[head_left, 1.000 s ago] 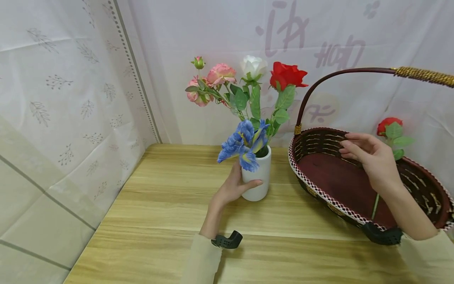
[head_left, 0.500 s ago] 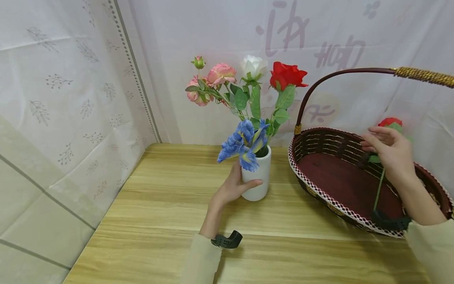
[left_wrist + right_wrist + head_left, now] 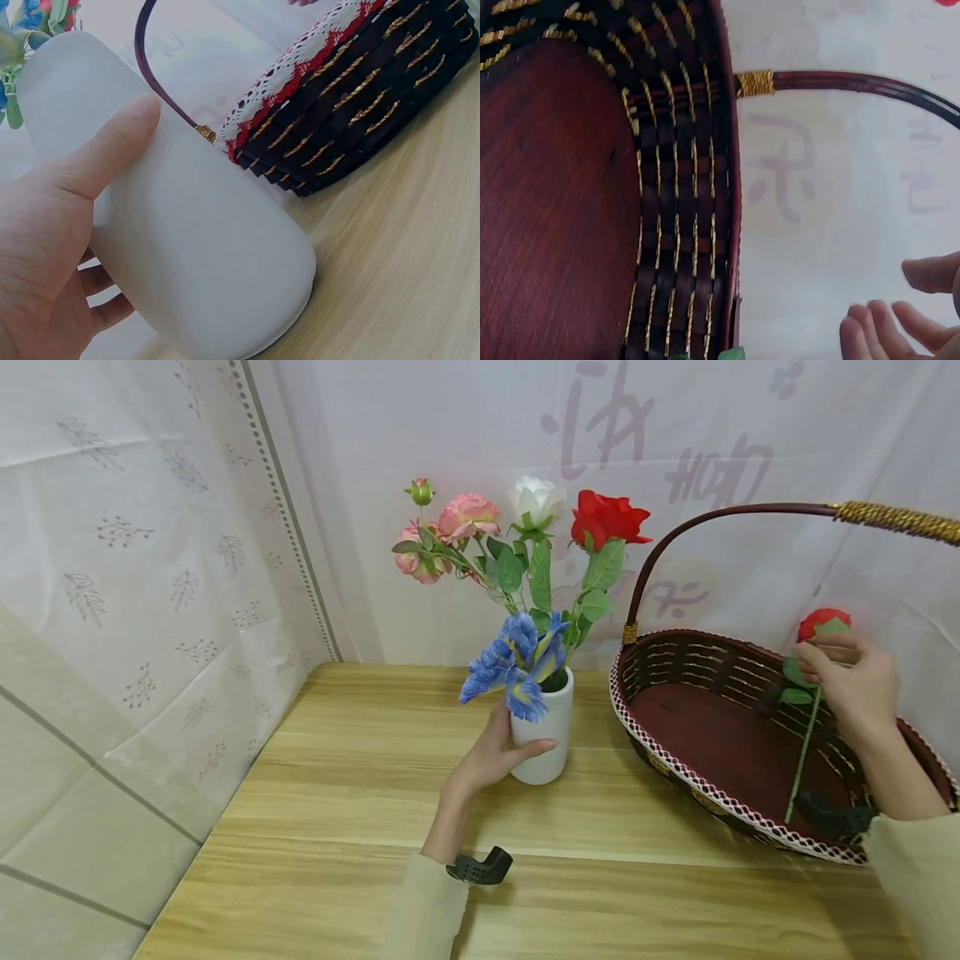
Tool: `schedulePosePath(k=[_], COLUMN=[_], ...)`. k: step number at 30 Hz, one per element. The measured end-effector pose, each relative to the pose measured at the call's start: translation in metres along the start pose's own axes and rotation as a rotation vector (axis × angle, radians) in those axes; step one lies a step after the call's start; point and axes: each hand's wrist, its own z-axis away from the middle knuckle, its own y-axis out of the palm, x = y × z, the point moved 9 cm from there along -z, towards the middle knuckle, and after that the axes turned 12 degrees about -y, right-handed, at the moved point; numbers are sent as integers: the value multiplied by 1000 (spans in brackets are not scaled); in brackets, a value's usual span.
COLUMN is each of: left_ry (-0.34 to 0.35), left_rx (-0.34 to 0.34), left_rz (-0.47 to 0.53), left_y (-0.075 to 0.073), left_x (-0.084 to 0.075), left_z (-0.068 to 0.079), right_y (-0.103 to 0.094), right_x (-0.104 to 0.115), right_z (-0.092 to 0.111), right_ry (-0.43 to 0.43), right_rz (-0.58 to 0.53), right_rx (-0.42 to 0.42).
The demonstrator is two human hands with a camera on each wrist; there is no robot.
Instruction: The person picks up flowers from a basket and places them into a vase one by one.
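My left hand [image 3: 491,756] holds a white vase [image 3: 547,752] that stands on the table, its thumb across the front. In the left wrist view the thumb lies over the vase [image 3: 202,247] with the fingers behind it. The vase carries a blue iris [image 3: 517,664], pink flowers [image 3: 467,517], a white rose [image 3: 536,502] and a red rose [image 3: 606,518]. Over the basket's right part is my right hand [image 3: 858,685], close beside a second red rose [image 3: 823,622] leaning in the basket. Thumb and fingers [image 3: 874,330] stand apart in the right wrist view, nothing between them.
A dark woven basket [image 3: 723,806] with white-and-red trim stands right of the vase on the wooden table [image 3: 337,827]. Its handle [image 3: 720,512] arches high above it. White printed curtains [image 3: 360,435] hang behind and at the left.
My right hand has moved right and slightly down, from over the basket's middle to beside the leaning red rose, whose stem now shows more. The left hand and vase stay put.
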Motion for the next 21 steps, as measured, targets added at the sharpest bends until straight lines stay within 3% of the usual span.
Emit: schedulePosePath(k=[2,7,14,21], left_ry=[-3,2,9,35], left_rx=[-2,-5,-9,-11], left_rz=[0,-1,-9,-18], left_y=[0,0,0,1], left_x=[0,-1,0,15], left_z=[0,0,-1,-7], right_y=[-4,-12,-24,-32], right_x=[-6,-21,-34,-49], right_z=[-1,-2,-1,-4], right_ry=[34,117,150,168], right_rz=[87,169,487,610], right_rx=[4,23,73,125])
